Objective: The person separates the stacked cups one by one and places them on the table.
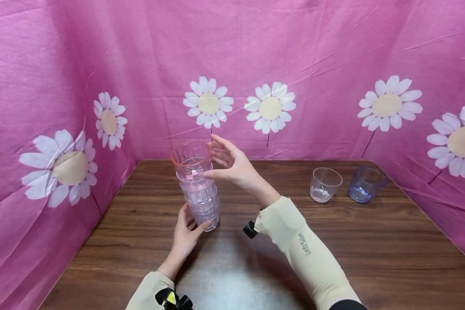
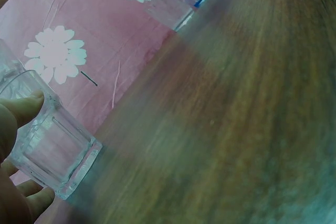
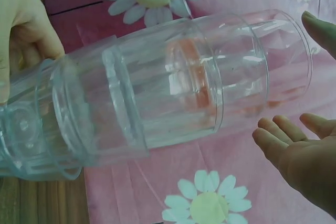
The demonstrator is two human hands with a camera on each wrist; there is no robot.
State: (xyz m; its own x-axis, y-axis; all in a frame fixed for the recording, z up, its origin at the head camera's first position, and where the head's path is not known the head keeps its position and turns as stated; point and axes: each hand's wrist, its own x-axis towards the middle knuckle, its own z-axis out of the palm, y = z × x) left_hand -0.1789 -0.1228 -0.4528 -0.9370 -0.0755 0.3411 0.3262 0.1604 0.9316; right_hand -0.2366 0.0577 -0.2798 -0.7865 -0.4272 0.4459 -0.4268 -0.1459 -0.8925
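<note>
Stack (image 1: 198,189) was gripped at its base by left hand (image 1: 186,234), likely for steadiness; right hand (image 1: 232,165) was held open beside the top cup (image 1: 191,157).

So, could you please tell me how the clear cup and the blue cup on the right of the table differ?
The clear cup is colourless, while the blue cup is tinted blue-violet. The clear cup stands nearer the stack; the blue cup sits closer to the pink cloth. Both stand upright, apart, untouched by either hand.

Dark wooden table (image 1: 372,258) — pink daisy-printed cloth (image 1: 314,51) draped behind and beside.
</note>
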